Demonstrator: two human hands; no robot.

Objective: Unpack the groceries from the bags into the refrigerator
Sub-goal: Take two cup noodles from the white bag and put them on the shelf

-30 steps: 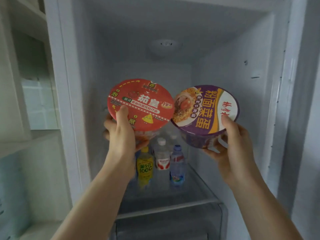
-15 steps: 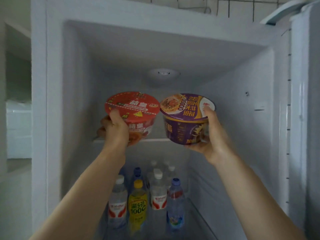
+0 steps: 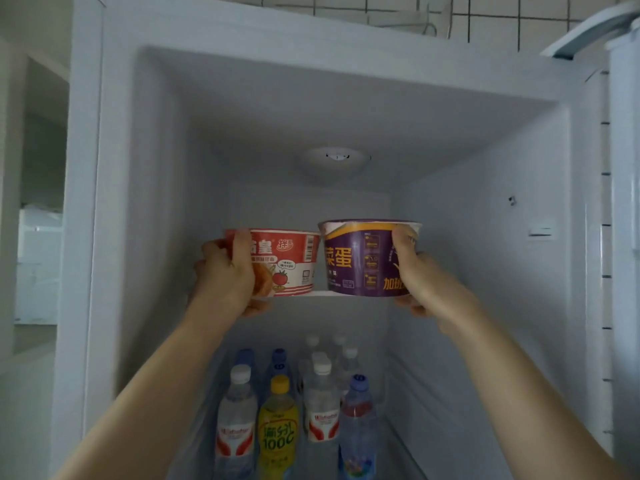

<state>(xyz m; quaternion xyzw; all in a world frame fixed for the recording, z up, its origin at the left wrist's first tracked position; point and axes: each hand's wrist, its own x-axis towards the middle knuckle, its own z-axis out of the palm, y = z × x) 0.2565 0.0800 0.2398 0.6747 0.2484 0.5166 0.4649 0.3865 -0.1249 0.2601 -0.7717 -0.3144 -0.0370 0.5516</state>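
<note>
Both noodle bowls stand upright, rims up, at the top shelf point(image 3: 318, 293) edge. The left hand point(image 3: 227, 275) grasps the red bowl point(image 3: 289, 263); just right of it, touching, the right hand point(image 3: 420, 275) grasps the purple bowl point(image 3: 360, 258). Below the hands stand bottles point(image 3: 278, 424) (inside a white refrigerator point(image 3: 485, 237)); tiled wall point(image 3: 485, 15) above.

Two noodle bowls sit side by side at the front edge of the top shelf point(image 3: 320, 293) in the fridge point(image 3: 485, 237); the left bowl point(image 3: 287, 261) touches the right bowl point(image 3: 360, 258); each hand holds one; bottles point(image 3: 277, 420) stand below, some behind others.
</note>
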